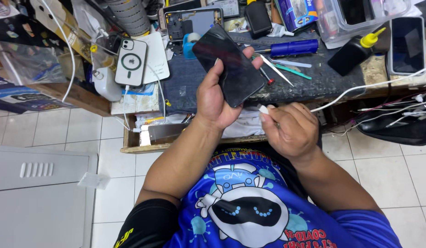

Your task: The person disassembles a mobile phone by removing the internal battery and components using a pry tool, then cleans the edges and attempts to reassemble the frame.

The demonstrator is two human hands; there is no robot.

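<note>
Head view: left hand [213,98] grips a dark phone [229,64], right hand [288,128] pinches a white plug [264,109]

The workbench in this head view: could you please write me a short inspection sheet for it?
Surface: dark mat on a worn wooden bench, crowded.
Job's things: black phone, screen dark, tilted over the bench edge; small white plug.
Clutter: blue screwdriver, tweezers, black bottle with yellow nozzle, white phone, opened phone.
Grippers: left hand grips the black phone; right hand pinches the plug.
Cables: white cable runs right from the plug.
Surroundings: white tiled floor.
</note>
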